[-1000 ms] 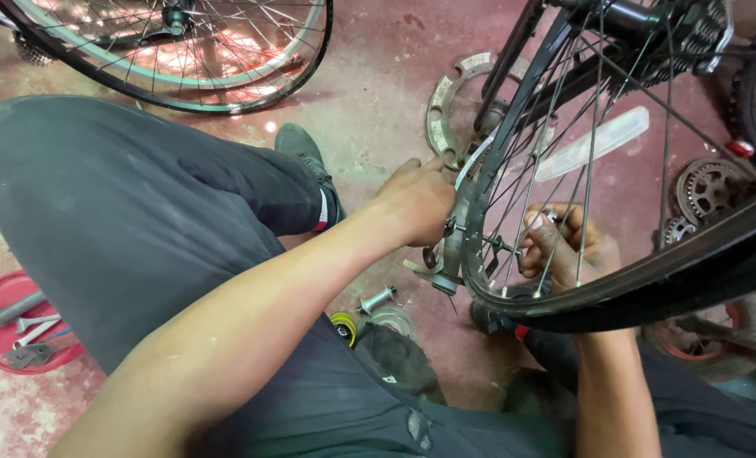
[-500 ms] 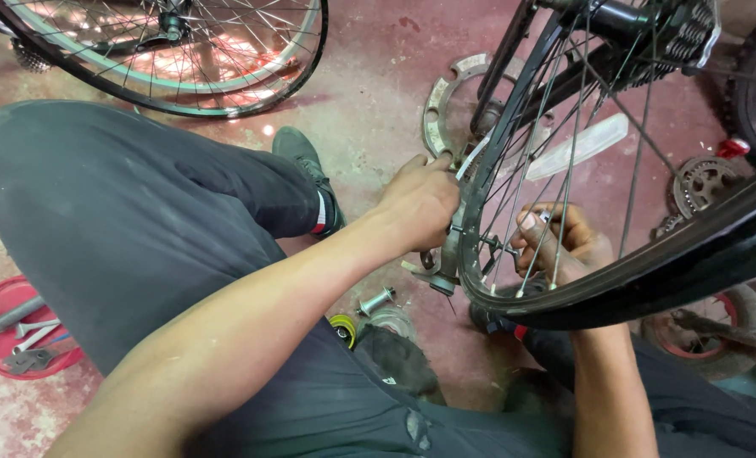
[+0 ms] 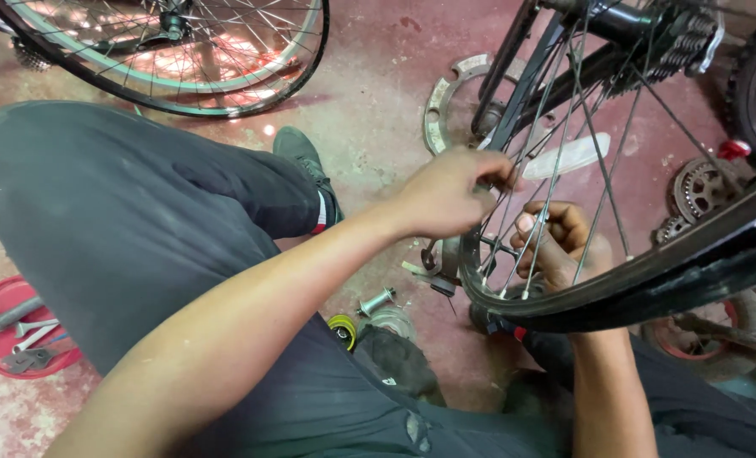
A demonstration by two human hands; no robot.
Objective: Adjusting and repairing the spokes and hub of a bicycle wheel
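Observation:
A bicycle wheel with a black tyre (image 3: 649,280) and thin metal spokes stands in front of me on the red floor. My left hand (image 3: 446,195) reaches over my knee and is closed on the wheel's near edge, high on the rim. My right hand (image 3: 556,242) is behind the spokes inside the wheel. Its fingers are curled and its thumb is raised against a spoke (image 3: 537,246). A white reflector (image 3: 577,155) is clipped among the spokes above it. A gear cluster (image 3: 683,38) sits at the hub, top right.
A second wheel (image 3: 225,93) lies at the top left. A red tray (image 3: 13,335) at the left holds wrenches. A metal ring (image 3: 446,102), loose sprockets (image 3: 700,191), a small axle part (image 3: 375,301) and a yellow-black roll (image 3: 341,329) lie on the floor. My dark shoe (image 3: 306,161) is by the wheel.
My left hand has slid up the rim, from beside the lower edge to a higher spot. My right hand stays among the spokes, barely shifted.

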